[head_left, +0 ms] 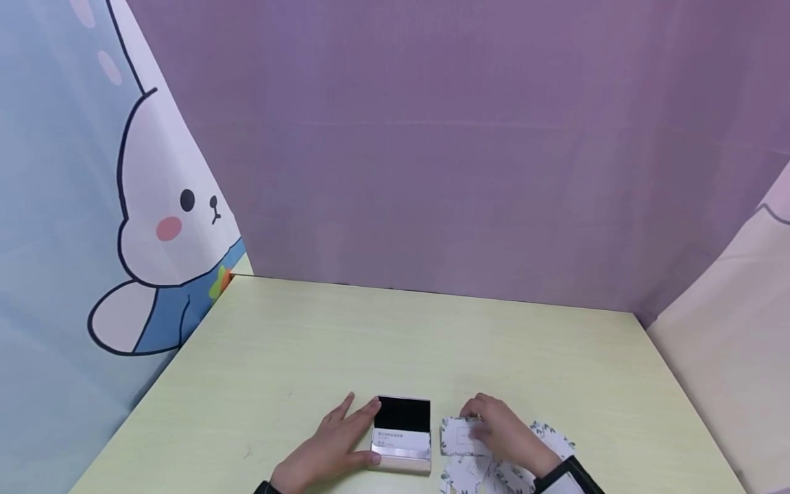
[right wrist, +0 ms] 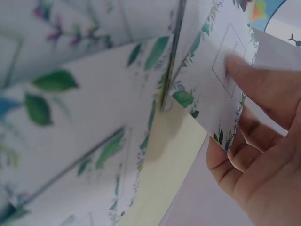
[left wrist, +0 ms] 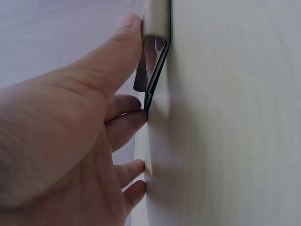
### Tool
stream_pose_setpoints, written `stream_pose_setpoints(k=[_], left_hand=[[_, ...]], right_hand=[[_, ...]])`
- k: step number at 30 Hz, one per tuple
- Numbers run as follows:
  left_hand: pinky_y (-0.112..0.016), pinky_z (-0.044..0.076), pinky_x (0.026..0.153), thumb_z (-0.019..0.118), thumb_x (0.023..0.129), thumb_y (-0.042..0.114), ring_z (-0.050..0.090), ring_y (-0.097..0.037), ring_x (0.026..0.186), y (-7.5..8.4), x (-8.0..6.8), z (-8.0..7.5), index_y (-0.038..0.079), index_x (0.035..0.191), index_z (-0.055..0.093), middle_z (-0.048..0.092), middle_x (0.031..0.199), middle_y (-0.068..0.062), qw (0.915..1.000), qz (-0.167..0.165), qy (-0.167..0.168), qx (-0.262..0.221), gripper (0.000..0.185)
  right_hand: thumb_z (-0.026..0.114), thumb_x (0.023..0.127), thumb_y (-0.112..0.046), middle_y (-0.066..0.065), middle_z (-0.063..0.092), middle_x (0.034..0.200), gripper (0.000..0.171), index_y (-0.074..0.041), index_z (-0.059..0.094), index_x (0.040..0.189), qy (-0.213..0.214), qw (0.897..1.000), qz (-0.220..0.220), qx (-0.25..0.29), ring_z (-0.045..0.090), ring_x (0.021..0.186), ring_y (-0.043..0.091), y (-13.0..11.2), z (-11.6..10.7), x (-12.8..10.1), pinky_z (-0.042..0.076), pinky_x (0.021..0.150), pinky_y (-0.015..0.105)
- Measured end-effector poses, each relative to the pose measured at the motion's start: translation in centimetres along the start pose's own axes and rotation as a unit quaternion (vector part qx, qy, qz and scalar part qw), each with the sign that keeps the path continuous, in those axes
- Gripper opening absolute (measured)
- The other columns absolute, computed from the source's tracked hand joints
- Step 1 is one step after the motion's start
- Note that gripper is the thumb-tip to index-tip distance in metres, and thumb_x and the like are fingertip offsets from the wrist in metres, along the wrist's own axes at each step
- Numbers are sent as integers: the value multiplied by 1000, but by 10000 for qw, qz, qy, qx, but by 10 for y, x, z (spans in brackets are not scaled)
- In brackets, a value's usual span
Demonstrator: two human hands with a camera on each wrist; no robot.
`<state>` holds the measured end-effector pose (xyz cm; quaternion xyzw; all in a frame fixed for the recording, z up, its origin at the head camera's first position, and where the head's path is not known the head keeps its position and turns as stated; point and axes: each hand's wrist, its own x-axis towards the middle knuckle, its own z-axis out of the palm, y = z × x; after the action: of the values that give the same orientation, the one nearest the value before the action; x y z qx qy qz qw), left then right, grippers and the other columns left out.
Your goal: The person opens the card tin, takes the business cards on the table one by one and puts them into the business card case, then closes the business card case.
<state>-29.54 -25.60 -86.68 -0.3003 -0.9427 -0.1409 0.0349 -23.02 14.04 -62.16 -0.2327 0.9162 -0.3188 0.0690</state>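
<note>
Leaf-bordered cards (right wrist: 99, 103) lie nearest the right wrist camera. With fingers outstretched and unclenched, the left hand (head_left: 330, 439) touches an open case (head_left: 402, 415) to the cards' left; the right hand (head_left: 506, 432) pinches a single card (right wrist: 211, 80) between thumb and fingers.

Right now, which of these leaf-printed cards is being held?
The upper-left card in the head view: the right hand pinches it, while the other cards lie unheld.

Leafy green and purple-sprigged white on cards (head_left: 459, 444); black, silver and beige on case (head_left: 402, 416); pale yellow tabletop (head_left: 382, 336); plain purple backdrop (head_left: 444, 165).
</note>
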Motion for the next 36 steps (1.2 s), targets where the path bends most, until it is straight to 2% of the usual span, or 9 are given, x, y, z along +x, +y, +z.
stream_pose_setpoints(k=[6,13,15,16,19,24,29,33,36], left_hand=[[-53,-16,109,46,67,80,-14,-28,141,12,-1,-16,33,147,5,2,153,20,9999,-31,-101,36,101],[-57,-9,109,47,68,79,-16,-26,141,29,-1,-44,33,147,6,3,153,19,9997,-107,-98,-171,100],[-52,-19,108,46,68,79,-16,-27,141,30,-1,-46,33,147,5,3,153,19,9998,-108,-120,-122,100],[-54,-17,109,47,67,79,-16,-26,141,30,-1,-46,34,147,4,2,153,21,9997,-156,-162,-61,100],[-44,-27,106,47,68,79,-16,-27,141,24,0,-38,34,147,4,2,153,20,9999,-97,-132,-52,101],[-41,-28,106,48,68,79,-15,-26,141,21,-1,-35,35,147,5,4,152,22,9997,-135,-142,-138,100],[-39,-29,106,49,67,78,-16,-24,141,26,-2,-40,37,146,6,5,151,24,9991,-243,-180,-291,99],[-51,-17,110,49,67,78,-16,-22,141,32,-1,-48,38,146,6,6,151,25,9985,-336,-211,-386,99],[-56,-7,110,49,67,78,-16,-22,141,36,-1,-54,38,146,6,7,151,25,9981,-356,-212,-462,99]], right_hand=[[58,85,-5,-10,64,100,31,-29,61,105,440,9961,-748,144,61,91,8,57,24,14,53,63,38],[59,82,4,-4,66,96,32,-21,64,102,991,9938,-488,110,61,88,8,-9,-14,9,54,71,26],[59,83,3,-7,65,96,32,-23,63,102,1075,9933,-404,152,60,87,5,-12,-14,13,54,73,23],[59,83,3,-6,65,96,32,-22,63,103,1077,9932,-377,235,60,86,5,-12,-13,16,53,73,23],[59,85,-3,-12,64,96,34,-29,60,108,1307,9888,-631,334,59,85,2,28,15,38,53,71,21],[59,87,-10,-15,62,94,40,-37,53,116,1497,9812,-1133,435,58,80,3,84,60,77,52,63,21],[59,84,2,-11,62,91,47,-33,54,115,1264,9813,-1222,788,59,78,7,39,52,81,51,57,24],[56,84,3,-9,61,89,41,-25,56,115,1070,9828,-1327,717,57,77,4,-7,36,73,49,58,21],[55,86,0,-10,61,89,39,-26,56,115,990,9830,-1370,721,58,77,5,1,52,81,49,53,25]])
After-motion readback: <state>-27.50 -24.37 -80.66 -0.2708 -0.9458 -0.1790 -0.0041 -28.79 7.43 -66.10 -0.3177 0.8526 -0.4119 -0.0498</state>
